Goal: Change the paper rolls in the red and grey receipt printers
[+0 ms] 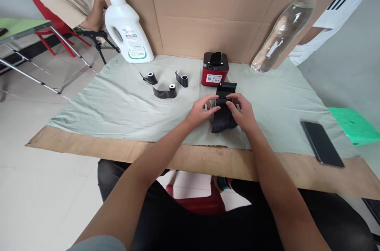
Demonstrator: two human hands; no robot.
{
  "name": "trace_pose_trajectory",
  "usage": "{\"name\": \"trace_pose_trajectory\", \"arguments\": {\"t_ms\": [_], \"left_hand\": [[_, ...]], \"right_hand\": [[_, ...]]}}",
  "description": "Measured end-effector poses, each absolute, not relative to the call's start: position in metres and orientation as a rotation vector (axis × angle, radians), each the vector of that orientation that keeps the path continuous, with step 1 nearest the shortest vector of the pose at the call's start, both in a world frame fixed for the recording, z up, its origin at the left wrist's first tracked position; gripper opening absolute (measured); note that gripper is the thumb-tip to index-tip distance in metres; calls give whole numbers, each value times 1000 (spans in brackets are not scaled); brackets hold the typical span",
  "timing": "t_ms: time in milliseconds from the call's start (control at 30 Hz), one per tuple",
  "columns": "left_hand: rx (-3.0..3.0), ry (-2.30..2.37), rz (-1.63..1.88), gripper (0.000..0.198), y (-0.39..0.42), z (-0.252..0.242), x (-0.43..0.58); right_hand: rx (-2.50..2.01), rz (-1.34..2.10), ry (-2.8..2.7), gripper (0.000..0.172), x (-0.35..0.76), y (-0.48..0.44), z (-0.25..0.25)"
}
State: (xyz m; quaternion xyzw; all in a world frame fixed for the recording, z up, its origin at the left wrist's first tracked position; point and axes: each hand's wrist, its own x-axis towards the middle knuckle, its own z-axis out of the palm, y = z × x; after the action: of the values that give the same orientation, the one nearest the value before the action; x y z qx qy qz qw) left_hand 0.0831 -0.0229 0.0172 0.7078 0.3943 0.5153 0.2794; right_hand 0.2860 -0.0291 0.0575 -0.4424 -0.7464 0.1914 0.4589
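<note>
My left hand (202, 110) and my right hand (241, 110) meet at the front middle of the cloth. Between thumbs and fingertips they grip a small black roll (223, 102) by its two ends. A dark strip hangs from it towards me. Right behind the roll stands a raised black flap (227, 88), and dark material (222, 122) lies below; whether they form one device I cannot tell. Just beyond is a red and black box (211, 76) like a small receipt printer, with a white label and a black strip on top.
Three black rolls (172, 92) with loose ends lie left of the printer. A white detergent jug (130, 33) and a tilted water bottle (285, 31) lean against the cardboard (208, 5). A phone (322, 143) lies at right. Two other people are partly visible behind.
</note>
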Motion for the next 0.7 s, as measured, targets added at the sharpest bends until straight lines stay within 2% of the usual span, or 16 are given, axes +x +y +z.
{"name": "trace_pose_trajectory", "arguments": {"t_ms": [100, 267, 467, 700], "left_hand": [[1845, 1011, 1382, 45, -23, 18, 84], [1662, 1033, 1398, 47, -21, 16, 84], [1631, 1070, 1397, 54, -16, 10, 84], [1851, 957, 1337, 61, -18, 10, 80]], "right_hand": [[-1086, 506, -1845, 30, 285, -31, 58], [-1148, 537, -1888, 51, 284, -32, 59], [-1116, 603, -1792, 37, 281, -31, 58], [-1051, 745, -1686, 33, 281, -31, 60]]}}
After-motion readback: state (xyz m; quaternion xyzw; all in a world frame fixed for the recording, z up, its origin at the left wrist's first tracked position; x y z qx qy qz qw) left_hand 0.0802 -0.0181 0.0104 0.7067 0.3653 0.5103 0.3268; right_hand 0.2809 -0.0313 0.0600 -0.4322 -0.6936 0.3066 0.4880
